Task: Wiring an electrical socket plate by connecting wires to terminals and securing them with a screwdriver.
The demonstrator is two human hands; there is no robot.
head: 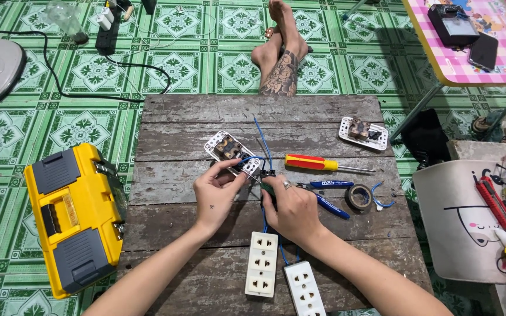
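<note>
Closest to me, two white outlet strips (pixel 263 264) lie side by side at the near edge of the wooden board (pixel 218 111), with blue wires (pixel 263 140) running up from them between my wrists. Above them my left hand (pixel 216 193) pinches the corner of an opened white socket plate (pixel 231 152), thumb and forefinger closed on it and its back side facing up. Just beside it, my right hand (pixel 291 209) is curled around a small green-handled tool, its tip meeting the plate. Right of that hand lie a red and yellow screwdriver (pixel 317 164), blue-handled pliers (pixel 326 196) and a roll of tape (pixel 359 198). Another socket plate (pixel 363 132) sits at the far right corner, and a yellow toolbox (pixel 74 219) rests on the green tiled floor to my left.
</note>
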